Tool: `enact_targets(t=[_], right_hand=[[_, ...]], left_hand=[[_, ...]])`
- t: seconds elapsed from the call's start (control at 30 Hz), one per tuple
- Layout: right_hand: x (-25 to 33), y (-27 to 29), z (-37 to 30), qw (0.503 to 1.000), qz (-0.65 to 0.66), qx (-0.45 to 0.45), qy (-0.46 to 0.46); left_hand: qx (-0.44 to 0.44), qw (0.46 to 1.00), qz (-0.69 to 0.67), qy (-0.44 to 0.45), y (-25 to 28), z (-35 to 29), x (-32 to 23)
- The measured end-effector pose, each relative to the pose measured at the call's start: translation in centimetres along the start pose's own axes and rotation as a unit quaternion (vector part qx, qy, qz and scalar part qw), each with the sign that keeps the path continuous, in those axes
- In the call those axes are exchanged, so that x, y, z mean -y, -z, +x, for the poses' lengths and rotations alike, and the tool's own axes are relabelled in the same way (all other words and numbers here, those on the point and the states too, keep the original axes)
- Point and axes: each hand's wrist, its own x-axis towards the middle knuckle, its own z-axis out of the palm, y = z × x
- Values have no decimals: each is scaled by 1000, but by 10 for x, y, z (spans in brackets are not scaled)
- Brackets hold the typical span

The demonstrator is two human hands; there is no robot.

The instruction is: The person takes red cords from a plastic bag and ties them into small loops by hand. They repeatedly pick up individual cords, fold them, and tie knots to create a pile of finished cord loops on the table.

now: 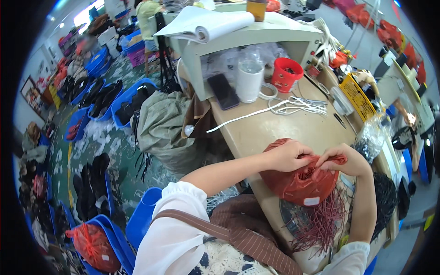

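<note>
The left hand [292, 156] and the right hand [347, 160] were close to each other, and both were pinching the gathered top of a red plastic bag [286, 185] between thumb and fingers. This bag was at the near edge of the tan table [256, 126] — with a small white label [311, 200] on its side. Just beside it, thin dark-red strands [323, 224] were hanging down. Farther back on the table stood a red cup [287, 75] and a white roll [249, 82] — a dark phone [223, 91] lay near the roll.
</note>
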Motion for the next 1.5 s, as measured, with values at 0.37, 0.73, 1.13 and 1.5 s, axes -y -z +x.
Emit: enact_targets(t=[0.37,0.73,1.13,1.5], right_hand=[[-10,-71,17,780,-449,-384,206],[-101,-68,-52,955,-87,-276,-59],[-22,-55,14,971,64,-226,36],[-86,-34,35,971,144,-169,-87]], left_hand=[[-218,969,29,112,2,5,-15],[-456,763,451,-79,-31,-24,39],[-511,714,382,288,23,-325,-63],[-583,-5,544,603,-3,-753,-240]])
